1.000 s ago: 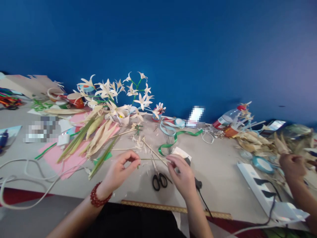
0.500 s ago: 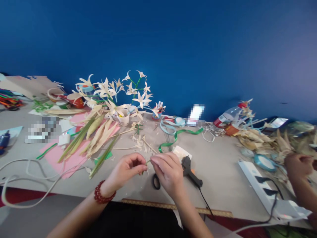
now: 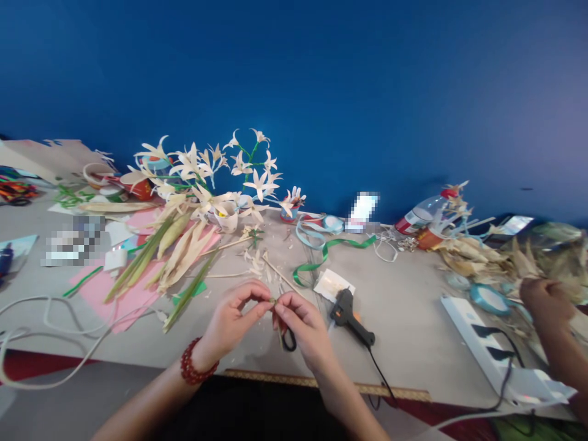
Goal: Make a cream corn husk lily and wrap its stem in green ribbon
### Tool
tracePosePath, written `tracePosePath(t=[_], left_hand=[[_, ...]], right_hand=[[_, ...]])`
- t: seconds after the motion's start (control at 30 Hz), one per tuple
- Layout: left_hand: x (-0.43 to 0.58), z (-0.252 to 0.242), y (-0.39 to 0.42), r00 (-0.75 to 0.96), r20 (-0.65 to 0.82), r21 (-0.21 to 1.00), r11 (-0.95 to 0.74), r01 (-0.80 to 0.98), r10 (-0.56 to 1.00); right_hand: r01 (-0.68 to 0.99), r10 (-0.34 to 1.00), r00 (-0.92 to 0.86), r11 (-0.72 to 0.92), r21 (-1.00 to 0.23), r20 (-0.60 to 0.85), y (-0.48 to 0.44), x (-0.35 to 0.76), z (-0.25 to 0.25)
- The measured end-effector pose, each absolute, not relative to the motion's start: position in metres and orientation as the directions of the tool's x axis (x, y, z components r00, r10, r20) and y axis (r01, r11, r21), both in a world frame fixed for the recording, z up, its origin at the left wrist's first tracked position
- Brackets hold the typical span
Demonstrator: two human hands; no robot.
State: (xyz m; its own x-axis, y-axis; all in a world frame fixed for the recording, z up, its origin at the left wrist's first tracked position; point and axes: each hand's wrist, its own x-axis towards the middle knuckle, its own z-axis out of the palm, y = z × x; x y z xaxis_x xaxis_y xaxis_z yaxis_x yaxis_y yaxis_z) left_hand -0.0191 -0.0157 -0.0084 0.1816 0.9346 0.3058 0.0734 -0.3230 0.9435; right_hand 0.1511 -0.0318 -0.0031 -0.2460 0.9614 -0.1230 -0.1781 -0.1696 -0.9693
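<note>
Just above the table's front part, my left hand point(image 3: 236, 315) and my right hand point(image 3: 303, 321) meet fingertip to fingertip. Both pinch a small, thin greenish strip point(image 3: 274, 301); it is mostly hidden by the fingers, and its exact kind does not show. A red bead bracelet point(image 3: 197, 362) circles the left wrist. Below the right hand lie scissors point(image 3: 289, 340), with one black handle loop showing. A black glue gun point(image 3: 349, 312) rests to the right, by a white card point(image 3: 333, 283). Behind the hands lie pale petal scraps point(image 3: 258, 262) and a thin stick point(image 3: 280, 274).
Corn-husk flowers point(image 3: 211, 199) stand in cups at the back, before a blue wall. Husks point(image 3: 184, 257) lie on pink paper point(image 3: 101, 300) at left. Green ribbon point(image 3: 316, 265) curls behind. At right are a power strip point(image 3: 478, 343) and another person's hand point(image 3: 544, 306).
My right hand has turned and lowered slightly, its thumb and finger now closer to the left fingertips. More of the white card shows. The other person's hand has shifted left.
</note>
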Motion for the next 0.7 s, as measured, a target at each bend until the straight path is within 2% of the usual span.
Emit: tracePosePath(t=[0.1, 0.23, 0.4, 0.7], left_hand=[[-0.015, -0.013, -0.019, 0.141, 0.311, 0.946, -0.320, 0.047, 0.940], [-0.009, -0.016, -0.021, 0.082, 0.329, 0.943, -0.332, 0.019, 0.941], [-0.003, -0.013, -0.022, 0.028, 0.313, 0.948, -0.311, -0.072, 0.949], [-0.001, -0.011, -0.024, 0.057, 0.224, 0.946, -0.203, -0.252, 0.973]], right_hand=[[-0.271, 0.958, -0.224, -0.240, -0.932, -0.182, -0.031, 0.147, -0.004], [-0.300, 0.952, -0.215, -0.276, -0.913, -0.218, -0.030, 0.145, -0.003], [-0.304, 0.959, -0.189, -0.263, -0.916, -0.212, -0.029, 0.143, -0.005], [-0.332, 0.973, -0.135, -0.224, -0.916, -0.189, -0.031, 0.140, -0.012]])
